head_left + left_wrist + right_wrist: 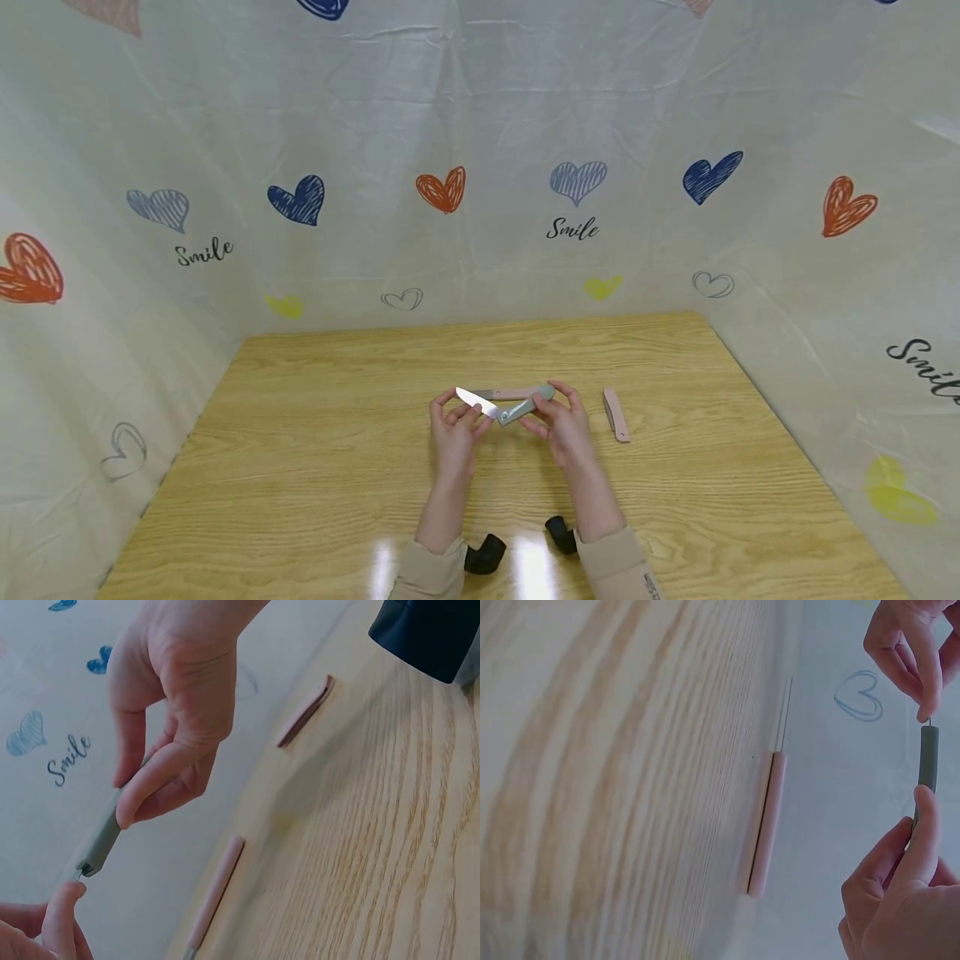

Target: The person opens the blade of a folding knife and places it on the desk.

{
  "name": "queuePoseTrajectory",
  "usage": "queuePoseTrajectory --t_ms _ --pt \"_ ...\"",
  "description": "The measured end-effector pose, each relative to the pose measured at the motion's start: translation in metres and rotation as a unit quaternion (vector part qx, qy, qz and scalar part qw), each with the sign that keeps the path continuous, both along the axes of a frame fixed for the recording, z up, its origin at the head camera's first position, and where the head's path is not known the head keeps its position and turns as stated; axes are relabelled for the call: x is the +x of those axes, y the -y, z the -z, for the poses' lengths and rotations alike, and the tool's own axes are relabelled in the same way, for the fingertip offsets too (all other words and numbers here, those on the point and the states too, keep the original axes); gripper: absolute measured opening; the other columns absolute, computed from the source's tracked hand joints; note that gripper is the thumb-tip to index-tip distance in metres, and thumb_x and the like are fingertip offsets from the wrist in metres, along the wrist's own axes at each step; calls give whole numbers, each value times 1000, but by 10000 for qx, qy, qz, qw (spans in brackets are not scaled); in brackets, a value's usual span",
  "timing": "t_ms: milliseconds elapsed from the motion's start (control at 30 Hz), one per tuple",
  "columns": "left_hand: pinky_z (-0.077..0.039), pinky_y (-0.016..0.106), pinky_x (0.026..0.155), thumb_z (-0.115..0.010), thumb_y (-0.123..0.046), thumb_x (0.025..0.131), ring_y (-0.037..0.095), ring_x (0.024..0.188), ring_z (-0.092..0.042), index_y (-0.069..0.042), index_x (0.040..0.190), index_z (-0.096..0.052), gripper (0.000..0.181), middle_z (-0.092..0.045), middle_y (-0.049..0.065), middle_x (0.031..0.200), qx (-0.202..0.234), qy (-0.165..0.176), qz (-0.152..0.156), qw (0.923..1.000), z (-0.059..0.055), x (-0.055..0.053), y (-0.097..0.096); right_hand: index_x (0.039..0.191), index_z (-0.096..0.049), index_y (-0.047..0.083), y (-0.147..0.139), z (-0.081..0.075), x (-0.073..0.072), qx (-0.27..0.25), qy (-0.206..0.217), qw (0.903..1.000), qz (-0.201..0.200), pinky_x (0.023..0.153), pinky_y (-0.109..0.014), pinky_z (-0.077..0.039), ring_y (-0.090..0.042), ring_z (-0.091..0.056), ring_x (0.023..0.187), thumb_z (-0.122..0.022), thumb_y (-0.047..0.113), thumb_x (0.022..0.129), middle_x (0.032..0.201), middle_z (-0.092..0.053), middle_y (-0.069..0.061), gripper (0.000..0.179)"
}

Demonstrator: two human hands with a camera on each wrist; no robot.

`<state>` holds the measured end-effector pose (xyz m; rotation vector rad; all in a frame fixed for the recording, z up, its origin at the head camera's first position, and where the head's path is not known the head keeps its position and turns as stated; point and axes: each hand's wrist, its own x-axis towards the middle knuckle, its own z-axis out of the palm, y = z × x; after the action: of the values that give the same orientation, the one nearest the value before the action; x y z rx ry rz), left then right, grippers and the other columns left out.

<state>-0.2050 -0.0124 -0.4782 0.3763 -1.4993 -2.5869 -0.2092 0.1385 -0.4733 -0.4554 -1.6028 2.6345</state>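
Observation:
A folding knife with a grey-green handle (519,409) is held up over the table between both hands, its blade (472,401) swung partway out at an angle. My left hand (453,443) pinches the blade between thumb and fingers. On the other side, my right hand (567,431) grips the handle near its far end. Seen from the left wrist, the handle (103,838) slopes down toward the left fingertips. Just behind lies a pink-handled folding knife (513,393) with its blade out. A second pink folding knife (616,415), folded, rests right of my right hand.
The wood-grain table (315,450) is bordered by a pale curtain (510,108) printed with hearts and "Smile" at the back and both sides. Black wrist devices (486,554) stick out by the sleeves.

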Motion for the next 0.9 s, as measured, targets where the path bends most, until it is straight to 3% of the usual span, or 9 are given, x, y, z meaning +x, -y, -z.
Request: queuePoseTrajectory --t_ms 233,533,700,900 --pt "-60 30 79 -51 13 93 17 86 -59 4 131 -30 45 -45 14 99 305 -151 -404 9986 3 3 -9 140 -25 1 4 3 3 -316 -102 9991 277 82 -39 -59 -17 -64 89 -51 -3 99 113 -53 -16 49" --pt "-59 34 84 -49 14 93 20 89 -57 4 131 -23 48 -41 17 103 481 -304 -949 9939 5 6 -20 139 -21 1 13 2 4 -637 -102 9959 632 86 -39 -57 -22 -60 99 -48 -4 99 134 -34 -25 48" --pt "-57 36 88 -49 14 94 23 96 -55 5 132 -20 49 -41 19 106 648 -419 -1113 9908 7 8 -24 136 -23 2 16 1 5 -809 -90 9934 806 85 -37 -58 -21 -60 99 -47 -4 99 133 -35 -24 44" --pt "-58 35 85 -48 15 94 20 93 -58 3 127 -20 45 -42 19 107 827 -609 -1356 9854 9 8 -30 129 -26 4 19 2 6 -952 -209 9905 967 85 -36 -58 -20 -60 97 -48 -3 99 129 -38 -21 37"
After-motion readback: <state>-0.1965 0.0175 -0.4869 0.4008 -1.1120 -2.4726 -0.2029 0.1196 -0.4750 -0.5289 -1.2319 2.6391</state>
